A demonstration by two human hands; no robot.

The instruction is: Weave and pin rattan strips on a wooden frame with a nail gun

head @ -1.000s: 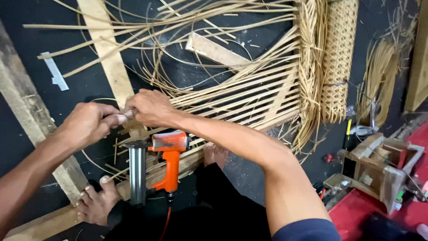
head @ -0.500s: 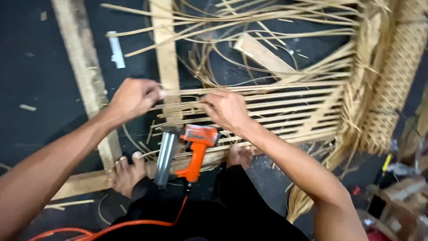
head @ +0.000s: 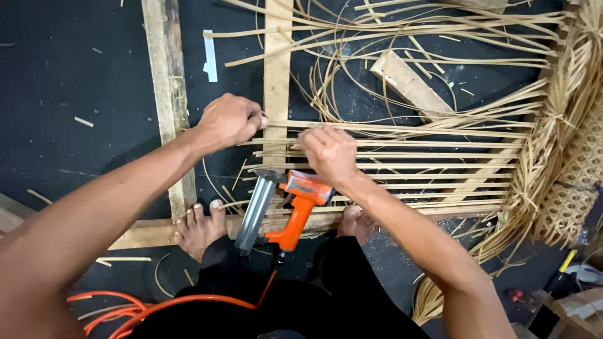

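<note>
Head view: the left hand (head: 231,119) pinches the end of a rattan strip (head: 402,129) against the upright slat (head: 277,94) of the wooden frame (head: 164,81), while the right hand (head: 329,154) closes its fingers on the same strip just beside it, seemingly to keep it taut across the frame. The orange nail gun (head: 286,210) lies at the frame's near edge, between the bare feet (head: 200,227), close to both hands.

rattan workshop, cane strips (head: 402,150), nail gun (head: 282,210)

Fingertips of the right hand (head: 330,154) hidden behind its knuckles, orange hose (head: 157,306) cut off (bottom edge), woven cane panel (head: 575,188) cropped at right.
</note>
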